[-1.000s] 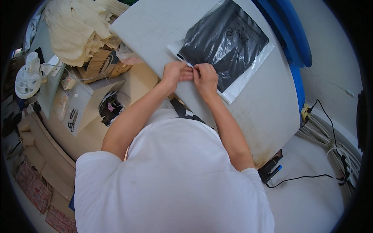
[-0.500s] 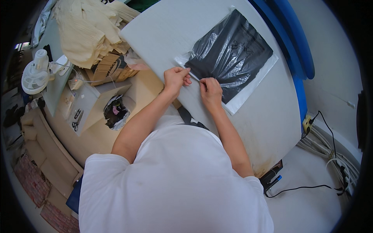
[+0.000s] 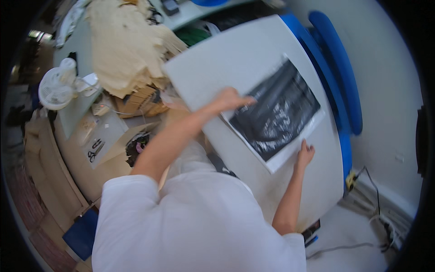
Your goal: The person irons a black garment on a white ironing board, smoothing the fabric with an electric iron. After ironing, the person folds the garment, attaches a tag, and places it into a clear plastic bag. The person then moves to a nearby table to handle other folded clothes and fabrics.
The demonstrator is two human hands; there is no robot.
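"Gripping anything?"

"Can't tell — the left hand (image 3: 230, 100) blurs across the upper-left edge of that clear-wrapped black packet (image 3: 277, 109); the right hand (image 3: 306, 155) is at its lower-right."

"Which step?"

"Positioning, I'd guess — it lies flat on the tabletop (image 3: 217, 68); shifting it calls for holding both edges."
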